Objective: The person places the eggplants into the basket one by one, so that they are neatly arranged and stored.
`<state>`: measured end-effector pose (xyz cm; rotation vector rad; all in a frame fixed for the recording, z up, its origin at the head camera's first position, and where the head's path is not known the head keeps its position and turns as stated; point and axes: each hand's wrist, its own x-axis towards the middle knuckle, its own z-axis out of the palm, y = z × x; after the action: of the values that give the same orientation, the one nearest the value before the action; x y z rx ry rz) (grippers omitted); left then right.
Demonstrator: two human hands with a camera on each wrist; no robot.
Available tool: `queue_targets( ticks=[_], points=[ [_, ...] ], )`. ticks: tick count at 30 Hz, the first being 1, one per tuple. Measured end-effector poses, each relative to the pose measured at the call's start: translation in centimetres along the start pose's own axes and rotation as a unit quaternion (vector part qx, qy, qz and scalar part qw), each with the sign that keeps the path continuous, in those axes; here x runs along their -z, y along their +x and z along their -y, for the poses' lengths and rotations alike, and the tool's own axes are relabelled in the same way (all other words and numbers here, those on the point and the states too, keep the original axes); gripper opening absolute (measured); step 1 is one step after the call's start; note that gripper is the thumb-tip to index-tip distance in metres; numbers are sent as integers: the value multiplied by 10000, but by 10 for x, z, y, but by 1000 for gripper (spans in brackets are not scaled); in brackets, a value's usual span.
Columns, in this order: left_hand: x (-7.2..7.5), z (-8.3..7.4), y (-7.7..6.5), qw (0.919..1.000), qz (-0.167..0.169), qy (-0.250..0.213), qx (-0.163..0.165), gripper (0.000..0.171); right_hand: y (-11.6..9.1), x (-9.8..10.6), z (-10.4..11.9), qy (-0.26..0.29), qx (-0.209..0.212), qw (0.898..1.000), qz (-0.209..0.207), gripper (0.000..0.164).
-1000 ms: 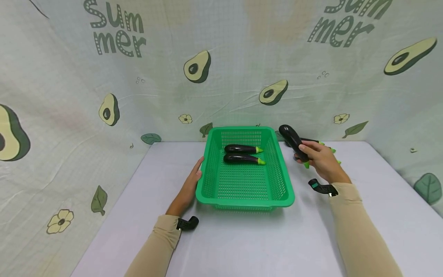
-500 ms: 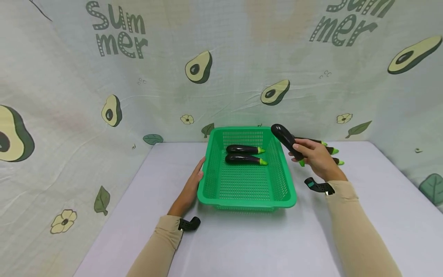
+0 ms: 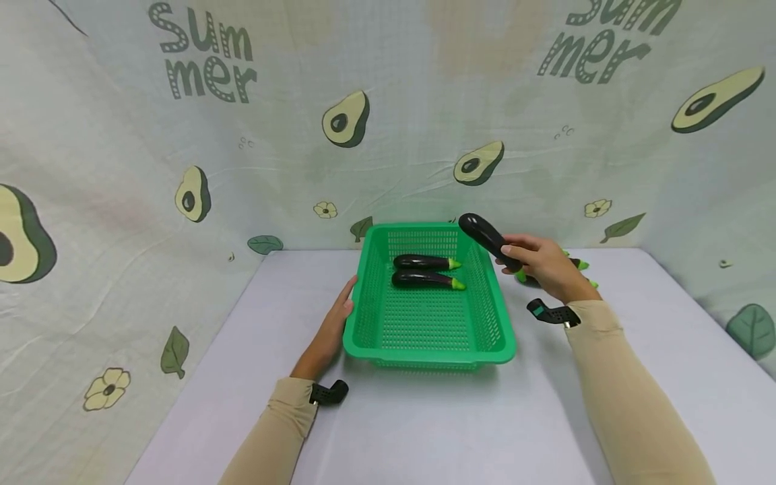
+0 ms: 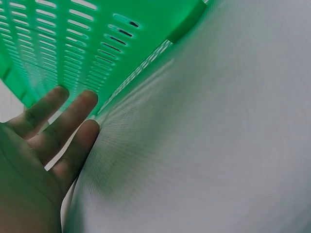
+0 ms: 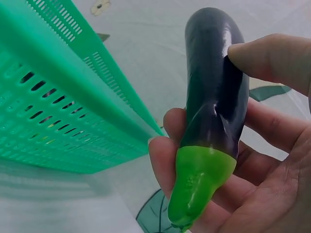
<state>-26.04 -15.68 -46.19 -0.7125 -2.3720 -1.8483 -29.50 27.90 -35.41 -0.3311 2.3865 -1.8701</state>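
In the head view my right hand (image 3: pixel 550 267) grips a dark purple eggplant (image 3: pixel 481 234), raised and tilted over the right rim of a green plastic basket (image 3: pixel 424 355). The right wrist view shows the thumb on one side of this eggplant's body, fingers curled around the other, and its bright green cap (image 5: pixel 201 167) pointing down. My left hand (image 3: pixel 327 333) lies along the basket's left side. Its extended fingers touch the slotted wall (image 4: pixel 73 43) in the left wrist view. Inside the basket, two eggplants, one behind (image 3: pixel 418 262) and one in front (image 3: pixel 421 279), lie side by side.
Several more eggplants (image 3: pixel 579 264) lie on the white table (image 3: pixel 424 431) to the right of the basket, partly hidden behind my right hand. A cloth printed with avocados (image 3: pixel 273 168) hangs right behind the table's far edge.
My right hand has moved left with its eggplant, from above the table at the right to over the basket's right rim. The left hand and basket have stayed in place.
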Motion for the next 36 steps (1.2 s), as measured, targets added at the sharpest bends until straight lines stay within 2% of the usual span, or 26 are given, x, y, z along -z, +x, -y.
queue_targets(
  ticks=[9, 16, 25, 30, 36],
  points=[
    [3, 0, 3, 9999, 95, -9, 85, 54, 9, -5, 15, -273, 88, 9986, 446, 66],
    [5, -37, -3, 9996, 258, 23, 85, 55, 17, -12, 20, -364, 32, 9973, 636, 63],
    [6, -38, -7, 9995, 282, -17, 116, 55, 27, -21, 23, -553, 69, 9947, 868, 62],
    [7, -36, -9, 9995, 221, -71, 193, 56, 36, -29, 22, -549, 165, 9917, 1155, 58],
    [7, -37, -8, 9996, 266, -68, 70, 55, 38, -33, 24, -524, 161, 9908, 1237, 59]
  ],
)
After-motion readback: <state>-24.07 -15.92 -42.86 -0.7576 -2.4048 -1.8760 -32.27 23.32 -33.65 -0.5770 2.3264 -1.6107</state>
